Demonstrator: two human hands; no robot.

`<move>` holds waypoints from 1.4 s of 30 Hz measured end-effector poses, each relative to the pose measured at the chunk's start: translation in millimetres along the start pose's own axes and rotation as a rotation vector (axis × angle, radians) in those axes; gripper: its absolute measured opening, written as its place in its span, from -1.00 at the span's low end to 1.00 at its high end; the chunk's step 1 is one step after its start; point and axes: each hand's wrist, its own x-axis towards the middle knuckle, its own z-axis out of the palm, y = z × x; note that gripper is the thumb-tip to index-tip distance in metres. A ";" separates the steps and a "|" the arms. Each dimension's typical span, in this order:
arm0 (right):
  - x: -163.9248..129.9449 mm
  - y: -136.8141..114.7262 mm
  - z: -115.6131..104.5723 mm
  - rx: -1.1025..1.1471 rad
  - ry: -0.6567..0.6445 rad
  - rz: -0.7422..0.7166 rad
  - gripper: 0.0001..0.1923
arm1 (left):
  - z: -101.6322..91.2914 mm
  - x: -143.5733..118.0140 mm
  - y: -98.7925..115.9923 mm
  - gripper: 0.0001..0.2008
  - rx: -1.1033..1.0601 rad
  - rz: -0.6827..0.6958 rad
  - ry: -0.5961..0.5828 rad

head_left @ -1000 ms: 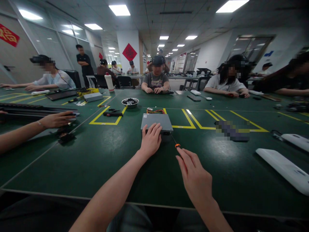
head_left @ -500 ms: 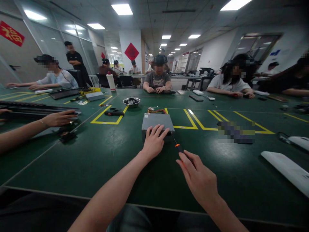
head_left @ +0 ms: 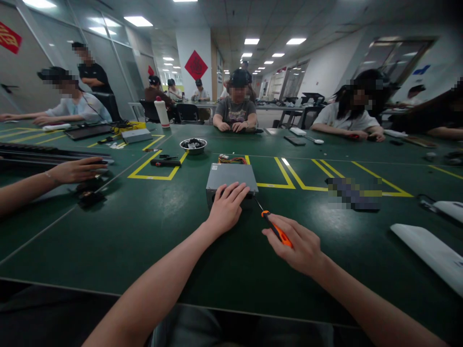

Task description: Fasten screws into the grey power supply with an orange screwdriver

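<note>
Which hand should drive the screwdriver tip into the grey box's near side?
Right. The right hand grips the orange screwdriver, its tip close to the grey box. The left hand rests flat on the box, steadying it.

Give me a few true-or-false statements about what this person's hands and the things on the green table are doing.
1. The left hand rests flat on a grey metal box. True.
2. The right hand holds a hammer. False: it grips an orange-handled screwdriver.
3. The screwdriver's tip points toward the box. True.
4. The metal bowl sits between the two hands. False: it stands farther back, beyond the box.
5. Coloured wires show behind the box. True.
</note>
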 end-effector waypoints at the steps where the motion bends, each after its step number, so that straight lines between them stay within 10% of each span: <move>1: -0.4 1.4 0.2 -0.005 0.025 0.017 -0.81 | -0.1 0.1 0.2 -0.48 0.000 0.002 0.000; 31: -9.5 -0.1 16.0 0.172 -0.028 -0.027 -0.76 | 5.0 -1.2 2.3 -0.51 -0.013 -0.010 0.006; 42: 1.4 -4.3 8.0 -0.103 0.237 -0.232 -0.85 | 2.3 -4.1 0.1 -0.64 -0.010 0.082 -0.021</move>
